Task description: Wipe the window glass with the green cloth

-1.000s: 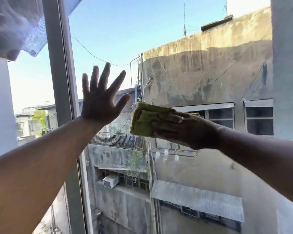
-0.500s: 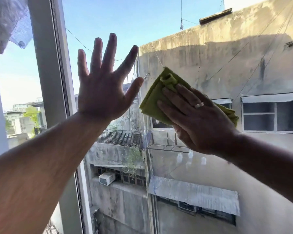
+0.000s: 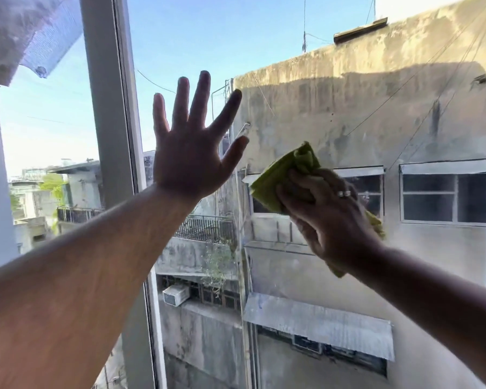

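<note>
Both hands work: our right hand (image 3: 328, 217) bunches the green cloth (image 3: 281, 178), left hand (image 3: 191, 155) splayed; loose folds could streak the window glass (image 3: 348, 113).

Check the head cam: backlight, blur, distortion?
Head view: strongly backlit by bright sky, so the left hand reads as a dark silhouette; the right hand blurs slightly over the green cloth; the window frame leans from wide-angle distortion; the glass shows hazy smears.
</note>
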